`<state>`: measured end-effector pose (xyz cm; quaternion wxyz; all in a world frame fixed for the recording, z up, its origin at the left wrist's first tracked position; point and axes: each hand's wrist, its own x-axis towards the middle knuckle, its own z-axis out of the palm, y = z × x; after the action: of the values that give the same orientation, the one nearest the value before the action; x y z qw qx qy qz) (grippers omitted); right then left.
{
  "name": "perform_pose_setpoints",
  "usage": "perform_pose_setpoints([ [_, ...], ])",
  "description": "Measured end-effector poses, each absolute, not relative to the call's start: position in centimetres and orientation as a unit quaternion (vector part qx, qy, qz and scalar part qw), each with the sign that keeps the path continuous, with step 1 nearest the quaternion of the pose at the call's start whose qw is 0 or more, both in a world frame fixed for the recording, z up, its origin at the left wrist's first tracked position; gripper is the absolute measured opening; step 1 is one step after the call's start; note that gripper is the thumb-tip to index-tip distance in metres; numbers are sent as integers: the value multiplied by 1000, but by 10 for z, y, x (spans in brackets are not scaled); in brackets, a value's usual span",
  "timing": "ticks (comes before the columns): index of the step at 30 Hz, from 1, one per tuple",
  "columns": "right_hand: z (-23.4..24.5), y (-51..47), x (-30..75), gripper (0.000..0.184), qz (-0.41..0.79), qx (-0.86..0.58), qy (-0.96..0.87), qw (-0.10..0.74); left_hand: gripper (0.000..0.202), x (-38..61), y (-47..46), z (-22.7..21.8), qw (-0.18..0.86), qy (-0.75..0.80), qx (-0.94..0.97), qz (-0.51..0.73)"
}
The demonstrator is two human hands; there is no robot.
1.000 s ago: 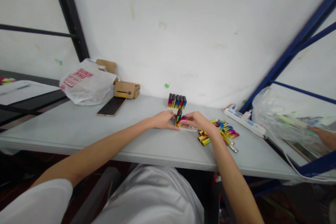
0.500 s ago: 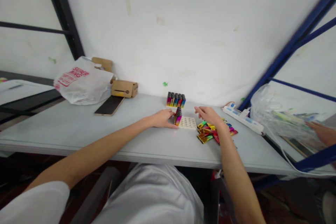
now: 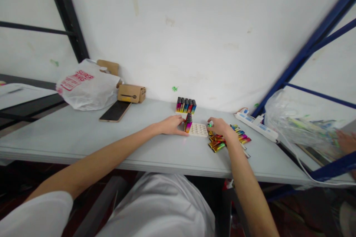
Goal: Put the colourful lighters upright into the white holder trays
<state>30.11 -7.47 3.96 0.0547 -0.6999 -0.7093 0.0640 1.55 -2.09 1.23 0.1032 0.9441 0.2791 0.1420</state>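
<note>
A small white tray (image 3: 199,130) with round holes lies on the grey table (image 3: 83,137). A few colourful lighters (image 3: 188,122) stand upright at its left end. My left hand (image 3: 172,125) rests against the tray's left side, fingers curled beside those lighters. My right hand (image 3: 219,126) is over a loose pile of colourful lighters (image 3: 226,139) just right of the tray, fingers closed on one lighter with a green tip. A filled block of upright lighters (image 3: 185,105) stands further back near the wall.
A white plastic bag (image 3: 86,89), a small cardboard box (image 3: 131,93) and a dark phone (image 3: 115,111) lie at the back left. A white power strip (image 3: 257,126) and a clear bag (image 3: 300,122) are on the right, by a blue frame. Another person's hand (image 3: 346,141) shows at far right.
My right hand left the tray, swung right and dropped onto the loose pile, closing on a lighter. My left hand stayed by the tray.
</note>
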Motion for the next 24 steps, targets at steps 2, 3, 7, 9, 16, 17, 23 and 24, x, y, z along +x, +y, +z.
perform_pose_setpoints([
  [2,36,-71,300,51,66,-685,-722,76,66,15,-21,13,107,277,944,142],
  [3,35,-70,300,52,62,-680,-725,88,66,15,-21,13,108,276,945,142],
  [7,37,-66,304,21,41,-649,-747,139,65,15,-20,12,109,272,945,147],
  [9,40,-66,306,15,78,-627,-752,187,66,15,-19,11,108,272,945,148],
  [16,43,-68,295,40,253,-539,-701,391,65,15,-19,11,109,269,944,155],
  [17,43,-67,293,43,255,-535,-700,399,64,15,-19,11,112,269,944,155],
  [23,49,-70,278,58,150,-554,-720,390,63,14,-18,10,118,260,944,167],
  [24,50,-71,275,59,123,-560,-720,390,64,14,-18,10,118,258,944,168],
])
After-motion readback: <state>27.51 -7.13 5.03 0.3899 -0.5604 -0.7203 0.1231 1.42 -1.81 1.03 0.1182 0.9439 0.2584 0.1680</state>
